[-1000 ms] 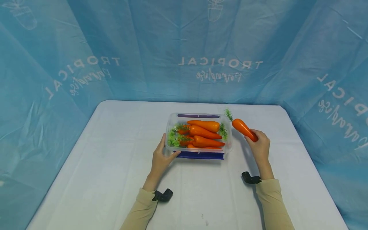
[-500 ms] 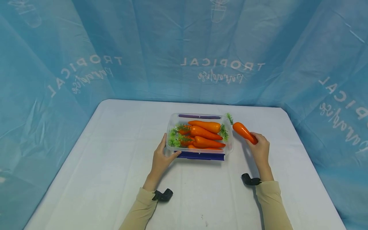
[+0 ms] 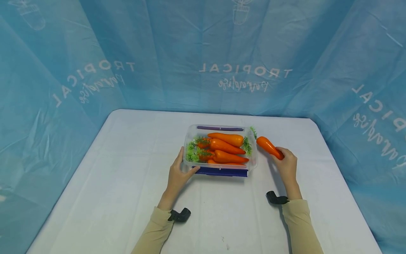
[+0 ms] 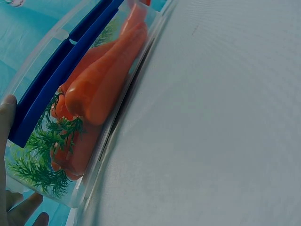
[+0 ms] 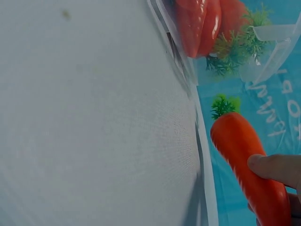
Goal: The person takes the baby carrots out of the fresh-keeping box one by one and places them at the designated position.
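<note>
Blue sheeting (image 3: 177, 42) with mirrored white lettering hangs behind and at both sides of the white-covered bench (image 3: 127, 176). On it, one clear plastic box (image 3: 252, 161) contains several orange carrots (image 3: 226, 145), with their green leaves mostly at its left end. Our left hand (image 3: 177, 178) holds the near left corner: the thumb lies on the blue latch (image 3: 222, 171) in front, and the other fingers are spread along the side wall. Our right hand (image 3: 286, 164) pinches another carrot (image 3: 267, 144) near its narrow end, the fingers closed around it, just outside the right wall of the box. Its leafy tuft (image 3: 253, 132) points to the far right corner.

To work well, we judge that the left hand should hold the corner firmly, because such a box may slide if its rim is pushed. The held carrot looks smooth and tapering, so a grip at the tip could let the thick end turn; fingers nearer to the middle would give us more control. Near the rim, we should lift the tuft enough that it does not catch.
</note>
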Tool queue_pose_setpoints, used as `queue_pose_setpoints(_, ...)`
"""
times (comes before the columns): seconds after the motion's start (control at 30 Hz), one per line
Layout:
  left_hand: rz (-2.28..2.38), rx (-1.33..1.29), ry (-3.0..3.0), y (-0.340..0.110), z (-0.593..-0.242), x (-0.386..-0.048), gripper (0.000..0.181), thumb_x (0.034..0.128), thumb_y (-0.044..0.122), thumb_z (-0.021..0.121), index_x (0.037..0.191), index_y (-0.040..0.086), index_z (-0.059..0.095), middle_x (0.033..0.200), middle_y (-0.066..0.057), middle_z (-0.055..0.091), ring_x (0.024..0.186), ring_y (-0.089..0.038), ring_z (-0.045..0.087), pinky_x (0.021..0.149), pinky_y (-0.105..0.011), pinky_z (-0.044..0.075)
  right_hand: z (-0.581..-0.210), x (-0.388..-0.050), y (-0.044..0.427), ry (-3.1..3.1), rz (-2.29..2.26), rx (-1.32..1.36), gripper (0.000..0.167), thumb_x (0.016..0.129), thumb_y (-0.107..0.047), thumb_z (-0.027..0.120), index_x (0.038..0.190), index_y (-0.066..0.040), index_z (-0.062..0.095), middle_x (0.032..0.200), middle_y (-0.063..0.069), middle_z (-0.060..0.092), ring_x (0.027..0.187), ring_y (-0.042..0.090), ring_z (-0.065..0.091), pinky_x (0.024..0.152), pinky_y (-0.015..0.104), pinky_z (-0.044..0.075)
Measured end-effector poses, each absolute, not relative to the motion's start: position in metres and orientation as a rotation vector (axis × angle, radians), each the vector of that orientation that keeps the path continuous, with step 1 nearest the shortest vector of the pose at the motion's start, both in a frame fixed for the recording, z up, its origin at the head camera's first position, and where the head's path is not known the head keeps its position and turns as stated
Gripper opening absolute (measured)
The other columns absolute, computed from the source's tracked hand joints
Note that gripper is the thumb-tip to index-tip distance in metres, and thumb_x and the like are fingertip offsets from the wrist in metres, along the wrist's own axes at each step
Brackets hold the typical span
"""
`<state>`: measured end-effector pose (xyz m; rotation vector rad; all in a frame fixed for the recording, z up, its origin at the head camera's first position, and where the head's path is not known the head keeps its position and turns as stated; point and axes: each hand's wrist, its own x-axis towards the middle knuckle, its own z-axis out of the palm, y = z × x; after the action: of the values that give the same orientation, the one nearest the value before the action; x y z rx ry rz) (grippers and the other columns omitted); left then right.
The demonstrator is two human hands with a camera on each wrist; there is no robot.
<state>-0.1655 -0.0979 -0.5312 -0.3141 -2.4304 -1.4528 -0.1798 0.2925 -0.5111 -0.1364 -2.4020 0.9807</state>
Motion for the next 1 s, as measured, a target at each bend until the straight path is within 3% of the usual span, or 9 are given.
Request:
queue_pose_setpoints(0.23, -1.436, -0.325, -2.407, -0.0977, -0.5312, -0.1660, 0.097, 0.0748, 0.032, 0.080, 0.150, 0.002, 0.026, 0.152, -0.019, 0.034, 0.139, -0.035, 0.036, 0.112, -0.050, 0.034, -0.5115, -0.1798, 0.2932, -2.415, 1.006, -0.150, 0.033, 0.077, 0.001, 0.076, 0.107, 0.010, 0.066, 0.102, 0.030, 0.066, 0.092, 0.042, 0.061, 0.087, 0.054, 0.050)
queue_pose_setpoints(1.0, -1.467, -0.320, -2.429, -0.0986, -0.5320, -0.1667, 0.098, 0.0760, 0.030, 0.080, 0.152, 0.008, 0.022, 0.154, -0.016, 0.031, 0.142, -0.031, 0.033, 0.115, -0.047, 0.032, -0.5141, -0.1789, 0.2954, -2.516, 1.049, -0.253, 0.039, 0.078, -0.002, 0.075, 0.114, 0.009, 0.063, 0.111, 0.030, 0.064, 0.099, 0.042, 0.060, 0.092, 0.054, 0.050)
